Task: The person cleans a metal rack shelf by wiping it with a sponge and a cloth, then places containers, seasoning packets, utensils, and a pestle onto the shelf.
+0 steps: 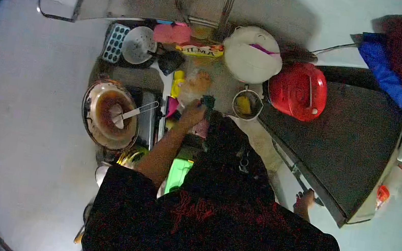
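Note:
My left hand [194, 112] is closed on a bunched dark green cloth [208, 101], held over the cluttered counter. Just beyond it lies a clear plastic bag [198, 81] with something orange-brown inside. A small pot [247, 105] with something yellow in it stands to the right of the cloth. Out to the right, my right hand [305, 197] is low beside the edge of a dark-topped cabinet [347, 146], close to a long handle-like strip [301, 176]. Its fingers look slightly apart, and I see nothing held in them. Whether it touches the edge I cannot tell.
On the left, a wide pan [109, 118] of brown liquid holds a white-handled spatula [136, 111]. Behind it are a perforated ladle-like strainer [139, 45] and a mould tray [116, 43]. A white lidded tub [253, 55] and a red container [298, 91] stand at the back right.

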Demonstrator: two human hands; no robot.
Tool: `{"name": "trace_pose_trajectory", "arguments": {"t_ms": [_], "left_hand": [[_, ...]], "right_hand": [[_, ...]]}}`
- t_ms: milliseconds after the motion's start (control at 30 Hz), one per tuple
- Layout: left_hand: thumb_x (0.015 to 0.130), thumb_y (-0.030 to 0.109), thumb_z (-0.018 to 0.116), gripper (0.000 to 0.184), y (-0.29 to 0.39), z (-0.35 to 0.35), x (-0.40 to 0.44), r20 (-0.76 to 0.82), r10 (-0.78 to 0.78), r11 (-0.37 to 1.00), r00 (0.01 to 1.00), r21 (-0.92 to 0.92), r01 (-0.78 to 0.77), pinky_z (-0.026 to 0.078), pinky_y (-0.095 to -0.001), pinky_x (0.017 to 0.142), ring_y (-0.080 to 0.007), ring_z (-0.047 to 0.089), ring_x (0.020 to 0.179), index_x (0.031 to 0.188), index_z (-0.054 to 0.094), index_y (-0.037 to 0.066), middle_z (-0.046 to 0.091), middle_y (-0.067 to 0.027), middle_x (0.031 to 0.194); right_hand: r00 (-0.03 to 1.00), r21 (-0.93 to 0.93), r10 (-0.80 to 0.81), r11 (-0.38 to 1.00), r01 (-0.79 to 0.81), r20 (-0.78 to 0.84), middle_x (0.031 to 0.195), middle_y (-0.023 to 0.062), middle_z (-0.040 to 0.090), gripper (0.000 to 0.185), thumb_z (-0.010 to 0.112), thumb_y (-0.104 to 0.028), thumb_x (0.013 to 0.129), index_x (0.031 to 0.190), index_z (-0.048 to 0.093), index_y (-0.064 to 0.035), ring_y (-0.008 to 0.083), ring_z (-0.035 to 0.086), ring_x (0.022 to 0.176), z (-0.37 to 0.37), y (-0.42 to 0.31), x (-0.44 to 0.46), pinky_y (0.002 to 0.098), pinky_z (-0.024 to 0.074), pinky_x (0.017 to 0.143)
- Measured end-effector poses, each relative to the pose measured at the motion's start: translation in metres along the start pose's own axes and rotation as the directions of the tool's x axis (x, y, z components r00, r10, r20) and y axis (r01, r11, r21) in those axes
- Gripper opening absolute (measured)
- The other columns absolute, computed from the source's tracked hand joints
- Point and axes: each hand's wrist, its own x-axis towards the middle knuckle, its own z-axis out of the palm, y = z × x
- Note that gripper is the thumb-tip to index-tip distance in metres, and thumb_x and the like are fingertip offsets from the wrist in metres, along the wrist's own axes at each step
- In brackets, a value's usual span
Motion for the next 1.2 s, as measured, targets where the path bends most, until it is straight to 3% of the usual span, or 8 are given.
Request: {"name": "trace_pose_trajectory", "arguments": {"t_ms": [133,300,433,567,667,833,1100,1200], "left_hand": [[0.100,0.034,0.051,0.044,0.019,0.007,0.049,0.090,-0.036,0.923,0.995,-0.378,0.067,0.043,-0.0503,0.112,-0.0451,0.055,0.128,0.129,0.064,0.003,0.057,-0.0289,0.139],[0.099,0.032,0.052,0.046,0.002,0.074,0.088,0.313,-0.129,0.968,0.941,-0.166,0.188,0.042,-0.0497,0.113,-0.0431,0.047,0.136,0.132,0.062,0.001,0.052,-0.0271,0.146],[0.094,0.030,0.059,0.052,0.043,-0.005,0.053,0.315,0.087,0.820,0.945,-0.561,0.112,0.041,-0.0486,0.114,-0.0428,0.045,0.138,0.136,0.057,-0.002,0.053,-0.0265,0.144],[0.090,0.031,0.065,0.063,0.040,0.001,0.043,0.397,-0.404,0.610,0.824,-0.555,0.566,0.040,-0.0477,0.115,-0.0434,0.045,0.138,0.141,0.052,-0.004,0.051,-0.0275,0.145],[0.087,0.036,0.071,0.074,0.021,0.067,0.041,-0.039,-0.383,0.779,0.923,-0.550,0.301,0.039,-0.0482,0.116,-0.0442,0.045,0.137,0.145,0.048,-0.003,0.047,-0.0296,0.147],[0.091,0.036,0.068,0.069,-0.034,0.160,0.041,-0.203,-0.247,0.748,0.948,-0.662,0.052,0.043,-0.0495,0.112,-0.0451,0.046,0.137,0.147,0.049,-0.001,0.046,-0.0293,0.149],[0.098,0.036,0.065,0.048,0.025,0.189,-0.089,-0.272,-0.162,0.986,0.949,-0.090,0.142,0.051,-0.0454,0.102,-0.0362,0.064,0.120,0.134,0.064,0.004,0.067,-0.0216,0.126],[0.099,0.032,0.066,0.044,0.043,0.205,-0.138,-0.362,-0.354,0.831,0.862,-0.545,0.112,0.052,-0.0395,0.099,-0.0278,0.067,0.112,0.132,0.065,0.003,0.071,-0.0170,0.119]], "right_hand": [[0.995,0.054,-0.060,0.997,0.056,0.080,0.088,0.0090,0.060,0.033,0.053,-0.037,0.102,0.120,0.060,-0.0104,0.0271,0.059,0.069,-0.018,0.008,0.008,0.0423,0.0490,0.063],[0.983,0.016,-0.120,0.993,0.119,0.137,0.079,0.0067,0.057,0.030,0.057,-0.035,0.100,0.117,0.059,-0.0107,0.0237,0.055,0.063,-0.035,0.018,0.035,0.0389,0.0470,0.055],[0.976,0.003,-0.156,0.988,0.157,0.154,0.078,0.0061,0.055,0.028,0.058,-0.034,0.100,0.116,0.058,-0.0108,0.0216,0.054,0.063,-0.032,0.015,0.035,0.0371,0.0443,0.052],[0.974,0.100,-0.163,0.984,0.149,0.159,0.072,0.0048,0.050,0.025,0.057,-0.033,0.100,0.112,0.057,-0.0104,0.0192,0.049,0.057,-0.018,0.012,0.017,0.0361,0.0394,0.049],[0.964,0.178,-0.186,0.972,0.152,0.190,0.068,0.0039,0.046,0.023,0.056,-0.032,0.100,0.108,0.057,-0.0101,0.0174,0.045,0.053,-0.008,0.012,0.009,0.0353,0.0357,0.047],[0.881,0.172,-0.343,0.938,0.302,0.325,0.081,0.0048,0.054,0.024,0.060,-0.031,0.100,0.113,0.058,-0.0109,0.0180,0.052,0.063,0.008,0.041,0.056,0.0339,0.0403,0.050],[0.678,0.216,-0.485,0.869,0.446,0.552,0.101,0.0063,0.067,0.029,0.066,-0.029,0.099,0.122,0.060,-0.0120,0.0190,0.063,0.081,0.043,0.057,0.105,0.0316,0.0476,0.055],[0.603,0.256,-0.525,0.841,0.476,0.601,0.109,0.0069,0.072,0.032,0.068,-0.029,0.098,0.125,0.061,-0.0125,0.0194,0.067,0.087,0.048,0.058,0.105,0.0308,0.0504,0.056]]}}
